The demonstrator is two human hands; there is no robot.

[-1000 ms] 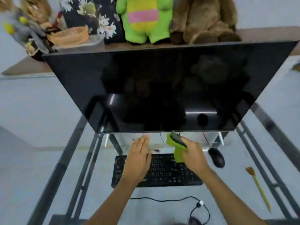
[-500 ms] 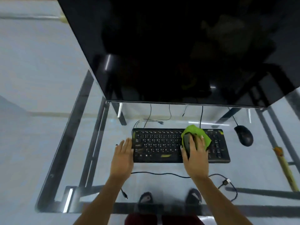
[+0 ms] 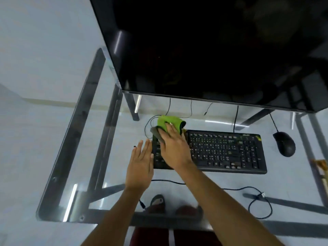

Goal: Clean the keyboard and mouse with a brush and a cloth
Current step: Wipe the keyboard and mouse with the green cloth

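From my feed, the right hand (image 3: 174,148) now sits over the keyboard's (image 3: 221,150) far-left corner, fingers spread flat, pressing the green cloth (image 3: 169,124) down – half a sec ago it was working mid-keyboard, right of centre. The cloth bunches out past the fingertips, a grey fold showing at its left side. Left hand (image 3: 141,167) lies flat w/ straight fingers, holding nothing, on the glass desk (image 3: 53,139) just beside the keyboard's left end, thumb side touching that end; it was a bit clear of it before. Mouse (image 3: 284,143) rests on the desk right of the keyboard, apart from it – same spot as earlier. Brush (image 3: 320,166) shows only partly at the desk's right edge. Black monitor (image 3: 213,50) fills the far side. View has shifted closer.
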